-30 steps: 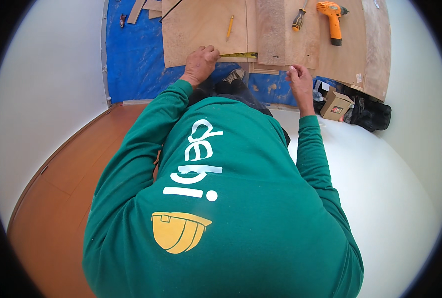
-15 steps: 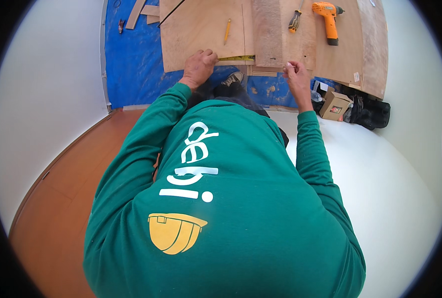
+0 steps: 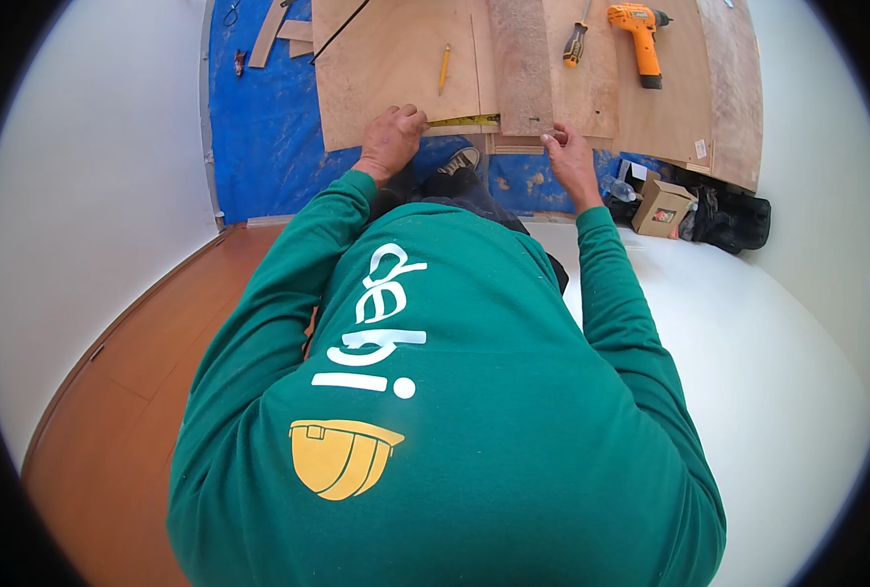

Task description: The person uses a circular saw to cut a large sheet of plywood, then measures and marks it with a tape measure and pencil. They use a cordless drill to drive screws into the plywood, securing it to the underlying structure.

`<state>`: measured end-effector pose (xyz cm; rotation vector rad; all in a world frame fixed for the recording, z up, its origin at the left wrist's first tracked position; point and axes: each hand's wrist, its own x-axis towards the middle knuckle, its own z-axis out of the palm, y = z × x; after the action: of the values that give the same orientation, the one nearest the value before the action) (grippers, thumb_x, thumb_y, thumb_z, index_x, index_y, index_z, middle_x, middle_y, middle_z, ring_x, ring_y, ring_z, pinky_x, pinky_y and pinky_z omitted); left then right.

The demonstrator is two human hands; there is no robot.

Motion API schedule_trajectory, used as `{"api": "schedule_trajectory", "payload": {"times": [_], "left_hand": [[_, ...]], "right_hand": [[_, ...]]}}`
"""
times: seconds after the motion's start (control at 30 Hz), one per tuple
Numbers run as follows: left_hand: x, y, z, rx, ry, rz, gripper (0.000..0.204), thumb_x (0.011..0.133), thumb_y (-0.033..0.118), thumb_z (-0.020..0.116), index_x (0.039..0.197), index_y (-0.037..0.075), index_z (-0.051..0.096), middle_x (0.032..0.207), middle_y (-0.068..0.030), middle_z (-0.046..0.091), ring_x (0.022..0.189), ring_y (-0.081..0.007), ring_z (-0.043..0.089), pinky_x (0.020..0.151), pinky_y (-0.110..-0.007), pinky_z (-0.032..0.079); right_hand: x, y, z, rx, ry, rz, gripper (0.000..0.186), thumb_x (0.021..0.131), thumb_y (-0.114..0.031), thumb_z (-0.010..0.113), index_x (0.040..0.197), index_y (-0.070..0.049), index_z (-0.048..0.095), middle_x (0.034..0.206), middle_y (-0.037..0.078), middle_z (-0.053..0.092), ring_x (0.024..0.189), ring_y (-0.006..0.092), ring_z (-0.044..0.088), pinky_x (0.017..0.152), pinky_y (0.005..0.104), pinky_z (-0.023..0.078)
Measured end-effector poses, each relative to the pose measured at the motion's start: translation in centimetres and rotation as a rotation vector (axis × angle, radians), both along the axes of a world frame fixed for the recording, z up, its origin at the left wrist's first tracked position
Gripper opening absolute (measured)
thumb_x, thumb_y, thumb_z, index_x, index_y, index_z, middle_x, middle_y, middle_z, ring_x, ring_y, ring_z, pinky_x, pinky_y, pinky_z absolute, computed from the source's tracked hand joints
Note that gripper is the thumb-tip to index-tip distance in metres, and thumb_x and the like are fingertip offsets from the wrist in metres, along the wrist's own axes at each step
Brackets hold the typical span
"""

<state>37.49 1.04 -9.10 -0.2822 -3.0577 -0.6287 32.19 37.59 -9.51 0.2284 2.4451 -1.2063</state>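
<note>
My left hand [image 3: 393, 142] is closed at the near edge of a plywood sheet [image 3: 391, 64], with a yellow tape measure [image 3: 464, 121] running out from it to the right. The case of the tape is hidden by the hand. A narrow wooden board [image 3: 524, 68] lies across the plywood, just past the tape's far end. At that board's near right corner, my right hand [image 3: 570, 161] pinches the edge between thumb and fingers. Between the plywood's left part and the narrow board, a yellow pencil [image 3: 444, 70] lies on the sheet.
An orange cordless drill [image 3: 640, 44] and a screwdriver [image 3: 577, 44] lie on the boards at right. Blue sheeting [image 3: 259, 127] covers the floor, with wood offcuts [image 3: 268, 34] at far left. A cardboard box [image 3: 663, 207] and a black bag [image 3: 738, 220] stand by the right wall.
My right hand has moved left to the corner of the narrow board. My left hand stays at the tape measure, and the whole view has shifted slightly.
</note>
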Motion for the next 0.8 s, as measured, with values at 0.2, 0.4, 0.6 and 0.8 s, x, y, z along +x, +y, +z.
{"api": "schedule_trajectory", "payload": {"times": [0.2,0.4,0.6,0.8], "left_hand": [[-0.2,-0.1,-0.1,0.015,-0.014,-0.008,0.01,0.099,0.023,0.076,0.096,0.014,0.077,0.098,-0.0065,0.072,0.095,-0.0333,0.073,0.081,-0.049,0.062],[-0.4,-0.4,-0.4,0.047,-0.029,0.021,0.01,0.1,0.022,0.075,0.095,0.013,0.078,0.097,-0.0074,0.072,0.096,-0.0343,0.074,0.081,-0.05,0.062],[-0.5,-0.6,-0.3,0.06,-0.056,0.009,0.011,0.099,0.023,0.076,0.095,0.013,0.079,0.097,-0.0081,0.073,0.097,-0.0347,0.074,0.082,-0.051,0.062],[-1.4,-1.0,0.4,0.116,-0.194,-0.015,0.014,0.097,0.023,0.077,0.1,0.011,0.082,0.102,-0.0106,0.078,0.1,-0.0372,0.076,0.085,-0.051,0.061]], "right_hand": [[-0.9,0.3,-0.5,-0.07,-0.065,-0.055,0.048,0.102,-0.023,0.078,0.141,0.004,0.071,0.117,0.021,0.083,0.103,0.0266,0.08,0.091,0.0384,0.062],[-2.5,1.2,-1.0,-0.112,-0.146,-0.042,0.039,0.101,-0.021,0.08,0.13,0.005,0.074,0.107,0.015,0.081,0.093,0.0197,0.078,0.082,0.0343,0.061],[-3.3,1.3,-0.3,-0.164,-0.192,-0.047,0.037,0.098,-0.016,0.082,0.126,0.007,0.074,0.101,0.014,0.081,0.086,0.0198,0.078,0.077,0.0334,0.061],[-3.9,1.4,-0.3,-0.171,-0.21,-0.027,0.033,0.096,-0.013,0.083,0.122,0.007,0.074,0.097,0.014,0.081,0.081,0.0203,0.079,0.075,0.0325,0.061]]}}
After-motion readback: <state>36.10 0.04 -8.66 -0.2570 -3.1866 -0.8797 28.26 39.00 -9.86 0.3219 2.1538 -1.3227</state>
